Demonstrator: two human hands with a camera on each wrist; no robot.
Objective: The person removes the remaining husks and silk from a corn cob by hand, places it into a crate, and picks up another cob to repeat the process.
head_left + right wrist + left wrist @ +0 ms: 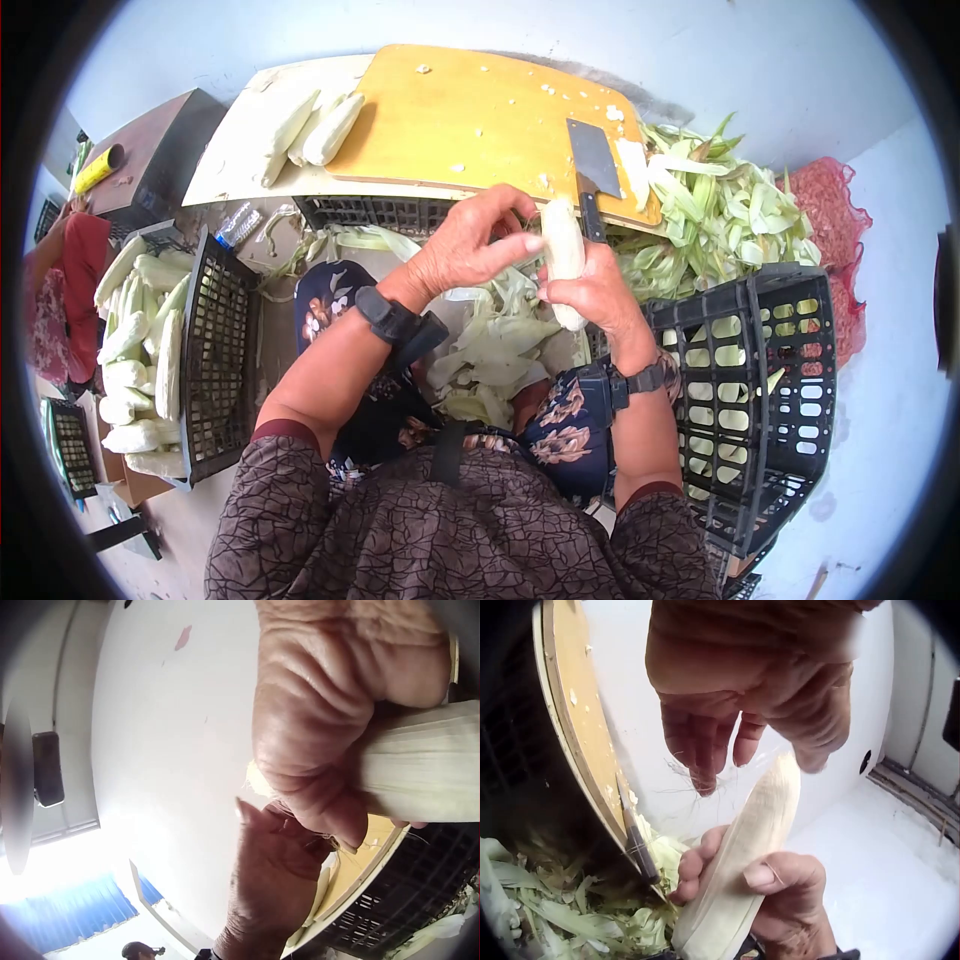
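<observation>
A pale ear of corn [563,240], partly wrapped in thin husk, is gripped by my right hand [600,290], fingers around it and thumb across its side. The left wrist view has the ear [742,862] slanted, tip up, in the right hand [795,900]. My left hand [470,240] is beside the tip, fingers parted from the thumb; fine silk strands hang at its fingers [703,761]. The right wrist view has the right hand [315,705] over the ear [427,769], the left hand [274,877] beyond.
A yellow board [450,120] carries a cleaver [592,155], with several ears [335,130] at its left. Husks [720,210] are heaped right of it, more [490,360] between the legs. Black crates stand left [222,350] and right [760,400]. Another person's red clothing [85,290] shows far left.
</observation>
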